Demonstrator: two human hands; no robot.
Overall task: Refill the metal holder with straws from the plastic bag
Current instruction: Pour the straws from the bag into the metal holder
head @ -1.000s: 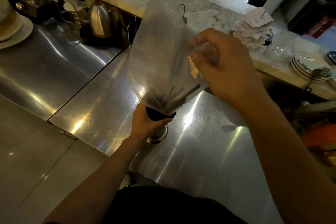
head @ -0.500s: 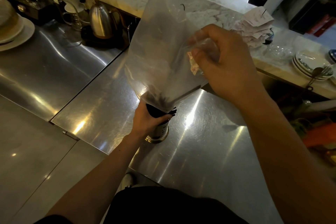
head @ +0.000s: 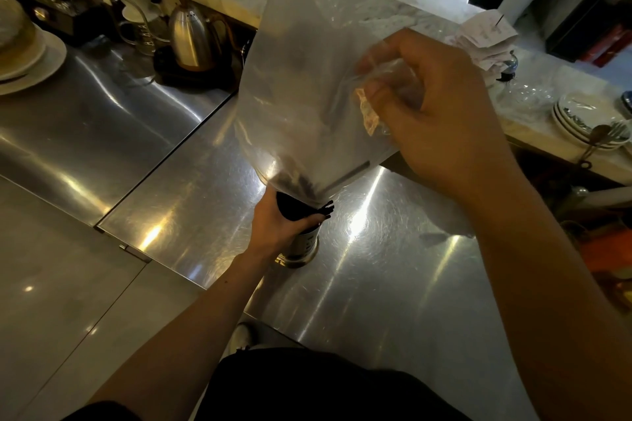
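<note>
Here the left hand (head: pixel 278 224) was wrapped closed around the top of the metal holder (head: pixel 301 246), which stood on the steel counter (head: pixel 393 284). The right hand (head: pixel 434 109), raised with its forearm slanting up, pinched the upended plastic bag (head: pixel 307 79). Black straws (head: pixel 301 196) ran from the bag's mouth into the holder.

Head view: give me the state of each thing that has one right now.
plastic bag: upended, mouth down over the holder, pinched by the right hand
black straws: bunched at the bag's mouth, entering the holder
metal holder: upright on the steel counter, in the left hand grip
</note>
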